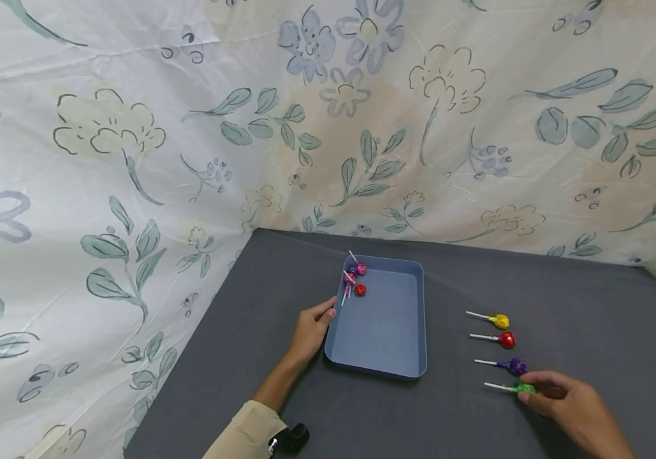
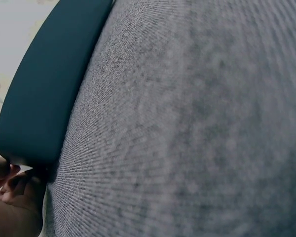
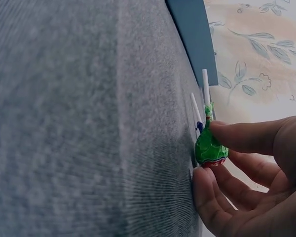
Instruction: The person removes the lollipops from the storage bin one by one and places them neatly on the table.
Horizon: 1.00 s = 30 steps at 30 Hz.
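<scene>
My right hand [image 1: 577,405] pinches a green-wrapped lollipop [image 3: 210,146] by its candy head, between thumb and fingertips. Its white stick points left in the head view, toward the tray. Just beyond it lies a purple lollipop [image 1: 516,366], then a red one [image 1: 507,340] and a yellow one [image 1: 501,321], all in a column with sticks to the left. At the left side of a blue-grey rectangular tray [image 1: 376,371], my left hand [image 1: 309,331] grips the rim with thumb and fingers. Several lollipops [image 1: 360,290] lie bunched in the tray's far left corner.
A dark grey cloth [image 1: 448,421] covers the table under the tray and the lollipops. Floral fabric [image 1: 362,127] hangs behind and along the left side. A black object [image 1: 296,437] sits by the left sleeve [image 1: 247,433].
</scene>
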Motion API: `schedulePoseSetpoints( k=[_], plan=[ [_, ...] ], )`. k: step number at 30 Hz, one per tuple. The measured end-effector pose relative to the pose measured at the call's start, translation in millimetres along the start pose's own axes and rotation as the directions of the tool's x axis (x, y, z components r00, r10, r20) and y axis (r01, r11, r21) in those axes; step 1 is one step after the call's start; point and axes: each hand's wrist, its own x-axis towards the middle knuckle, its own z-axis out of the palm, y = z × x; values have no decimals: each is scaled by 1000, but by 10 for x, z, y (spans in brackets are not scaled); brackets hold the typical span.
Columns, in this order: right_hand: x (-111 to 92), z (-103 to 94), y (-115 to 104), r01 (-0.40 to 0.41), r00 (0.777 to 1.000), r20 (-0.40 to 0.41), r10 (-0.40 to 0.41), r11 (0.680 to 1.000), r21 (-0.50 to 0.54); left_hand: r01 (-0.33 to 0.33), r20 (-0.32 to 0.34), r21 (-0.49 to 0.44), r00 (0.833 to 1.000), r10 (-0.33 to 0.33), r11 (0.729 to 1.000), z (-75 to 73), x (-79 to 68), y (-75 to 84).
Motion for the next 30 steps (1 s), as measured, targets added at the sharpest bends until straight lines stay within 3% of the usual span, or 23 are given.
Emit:
schedulePoseSetpoints(
  k=[7, 16, 27, 30],
  plan=[
    [7, 23, 9, 21, 1000, 7, -21, 999, -42, -3, 3, 10, 1000, 3, 1000, -4, 8, -18],
    [28, 39, -3, -16, 1000, -8, 16, 1000, 7, 20, -1, 16, 1000, -20, 1000, 4, 40, -52],
    [-43, -23, -91, 82, 993, -85, -83, 996, -23, 21, 5, 14, 1000, -21, 1000, 1, 36, -41],
    [-53, -36, -159, 67, 995, -73, -68, 998, -13, 22, 3, 18, 1000, -22, 1000, -2, 32, -47]
  ],
)
